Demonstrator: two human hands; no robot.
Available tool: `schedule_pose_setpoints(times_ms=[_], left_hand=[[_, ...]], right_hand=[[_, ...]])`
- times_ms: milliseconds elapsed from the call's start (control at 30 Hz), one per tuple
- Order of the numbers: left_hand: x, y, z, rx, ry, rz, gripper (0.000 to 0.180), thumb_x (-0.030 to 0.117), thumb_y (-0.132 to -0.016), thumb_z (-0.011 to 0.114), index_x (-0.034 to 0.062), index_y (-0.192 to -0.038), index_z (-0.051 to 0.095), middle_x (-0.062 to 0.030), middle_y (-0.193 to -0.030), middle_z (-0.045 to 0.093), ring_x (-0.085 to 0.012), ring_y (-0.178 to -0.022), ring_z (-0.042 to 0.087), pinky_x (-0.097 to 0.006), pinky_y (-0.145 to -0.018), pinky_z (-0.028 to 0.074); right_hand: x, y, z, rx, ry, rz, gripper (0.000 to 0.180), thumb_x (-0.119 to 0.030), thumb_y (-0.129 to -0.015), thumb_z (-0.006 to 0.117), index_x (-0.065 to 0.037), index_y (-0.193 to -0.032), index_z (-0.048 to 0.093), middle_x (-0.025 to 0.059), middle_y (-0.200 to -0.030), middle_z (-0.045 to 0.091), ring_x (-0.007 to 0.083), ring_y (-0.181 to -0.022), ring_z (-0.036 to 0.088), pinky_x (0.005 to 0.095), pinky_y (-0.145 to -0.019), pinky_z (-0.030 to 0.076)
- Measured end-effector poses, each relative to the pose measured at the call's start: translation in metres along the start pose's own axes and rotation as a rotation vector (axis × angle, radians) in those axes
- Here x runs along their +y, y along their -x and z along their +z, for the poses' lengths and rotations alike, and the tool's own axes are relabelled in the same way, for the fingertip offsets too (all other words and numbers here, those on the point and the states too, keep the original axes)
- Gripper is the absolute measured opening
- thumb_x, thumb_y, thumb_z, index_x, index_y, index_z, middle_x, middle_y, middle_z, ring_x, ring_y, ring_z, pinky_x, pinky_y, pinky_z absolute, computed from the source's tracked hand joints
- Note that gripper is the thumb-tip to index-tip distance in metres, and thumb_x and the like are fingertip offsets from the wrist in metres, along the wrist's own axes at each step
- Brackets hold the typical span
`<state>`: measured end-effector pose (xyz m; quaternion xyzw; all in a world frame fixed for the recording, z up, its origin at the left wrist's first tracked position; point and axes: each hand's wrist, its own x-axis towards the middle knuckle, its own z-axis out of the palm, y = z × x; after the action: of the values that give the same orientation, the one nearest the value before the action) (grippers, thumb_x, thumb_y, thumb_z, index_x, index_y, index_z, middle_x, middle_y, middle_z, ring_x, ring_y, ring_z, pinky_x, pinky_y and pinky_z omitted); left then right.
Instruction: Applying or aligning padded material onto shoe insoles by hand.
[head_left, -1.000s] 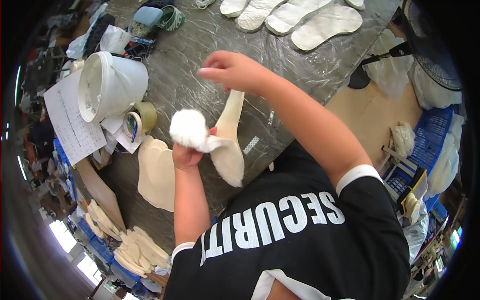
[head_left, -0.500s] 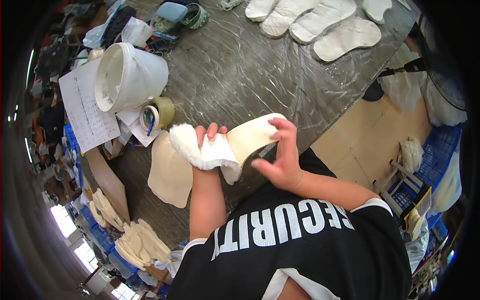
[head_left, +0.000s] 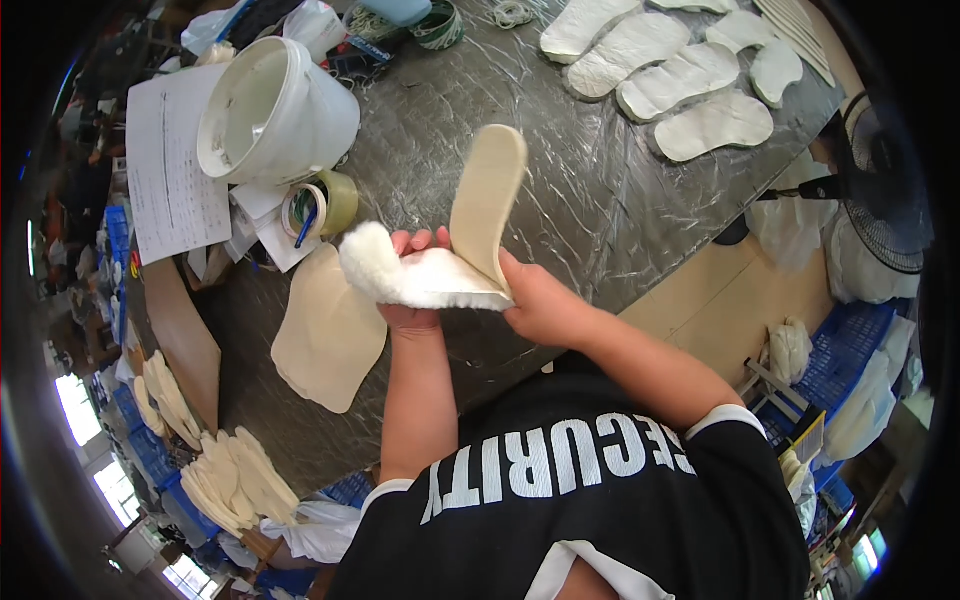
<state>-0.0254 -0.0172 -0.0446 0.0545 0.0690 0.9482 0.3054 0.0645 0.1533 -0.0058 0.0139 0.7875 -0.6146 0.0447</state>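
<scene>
A curled white fleece insole (head_left: 372, 264) lies across my left hand (head_left: 410, 317), whose fingers wrap round its far edge. Its fluffy side faces outward and its smooth white side shows inside the curl. A beige insole piece (head_left: 488, 190) stands up from the right end of the fleece, bent backward with its rounded tip pointing away from me. My right hand (head_left: 548, 305) pinches the two layers where their ends meet; the fingers behind are hidden. On the table left of my left hand lie flat beige insole-shaped sheets (head_left: 328, 330).
White insoles (head_left: 713, 127) lie spread at the table's far right. A white bucket (head_left: 320, 120), tape rolls (head_left: 338, 200) and a written paper sheet (head_left: 175, 165) are at the left. Pale strips (head_left: 235, 480) are piled near left. A fan (head_left: 880, 190) stands beyond the right edge.
My right hand has gone from open fingers at the beige piece's tip to a pinch at the layers' joined end. The beige piece has swung upright. The view has shifted slightly.
</scene>
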Motion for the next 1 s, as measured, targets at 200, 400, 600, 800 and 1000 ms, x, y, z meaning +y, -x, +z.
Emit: schedule_pose_setpoints(times_ms=[200, 400, 600, 800, 1000], left_hand=[[0.029, 0.08, -0.039, 0.157, -0.283, -0.036, 0.048, 0.035, -0.084, 0.069, 0.0075, -0.122, 0.061, -0.0078, -0.128, 0.057, -0.0323, -0.126, 0.05, -0.054, -0.116, 0.022], [0.029, 0.089, -0.044, 0.019, -0.086, -0.196, 0.043, 0.023, -0.077, 0.065, 0.0011, -0.113, 0.055, -0.0179, -0.095, 0.061, -0.0344, -0.1, 0.061, -0.056, -0.114, 0.029], [0.038, 0.09, -0.021, 0.27, -0.444, -0.372, 0.078, 0.051, -0.066, 0.084, 0.0005, -0.114, 0.05, -0.0111, -0.087, 0.059, -0.0197, -0.078, 0.064, -0.047, -0.111, 0.037], [0.05, 0.08, 0.023, 0.12, -1.02, -0.533, 0.083, 0.04, -0.054, 0.094, -0.0041, -0.115, 0.059, -0.0106, -0.112, 0.054, -0.0168, -0.094, 0.061, -0.029, -0.088, 0.047], [0.052, 0.065, 0.051, 0.003, -1.191, -0.426, 0.067, 0.028, -0.059, 0.093, -0.0017, -0.111, 0.062, -0.0077, -0.114, 0.051, -0.0182, -0.104, 0.053, -0.031, -0.092, 0.042]], right_hand=[[-0.057, -0.002, -0.062, -0.676, 0.399, 0.386, 0.088, 0.011, -0.075, 0.05, -0.018, -0.153, 0.02, 0.0244, -0.103, 0.065, 0.0399, -0.094, 0.064, 0.0461, -0.078, 0.049], [-0.054, -0.001, -0.067, -0.754, 0.457, 0.434, 0.082, 0.008, -0.075, 0.05, -0.015, -0.15, 0.026, 0.0236, -0.099, 0.066, 0.0399, -0.093, 0.064, 0.0458, -0.078, 0.048], [0.005, 0.0, -0.067, -0.801, 0.305, 0.425, 0.05, -0.004, -0.074, 0.057, -0.006, -0.123, 0.055, 0.0185, -0.099, 0.067, 0.0318, -0.097, 0.063, 0.0409, -0.083, 0.046], [0.006, 0.012, -0.071, -0.792, 0.005, 0.55, 0.054, -0.008, -0.071, 0.067, -0.005, -0.124, 0.056, 0.0104, -0.105, 0.066, 0.0219, -0.098, 0.061, 0.0334, -0.089, 0.045], [0.022, 0.03, -0.073, -0.732, -0.259, 0.555, 0.072, 0.0, -0.071, 0.068, -0.008, -0.139, 0.047, 0.0083, -0.119, 0.063, 0.0186, -0.112, 0.058, 0.0327, -0.101, 0.041]])
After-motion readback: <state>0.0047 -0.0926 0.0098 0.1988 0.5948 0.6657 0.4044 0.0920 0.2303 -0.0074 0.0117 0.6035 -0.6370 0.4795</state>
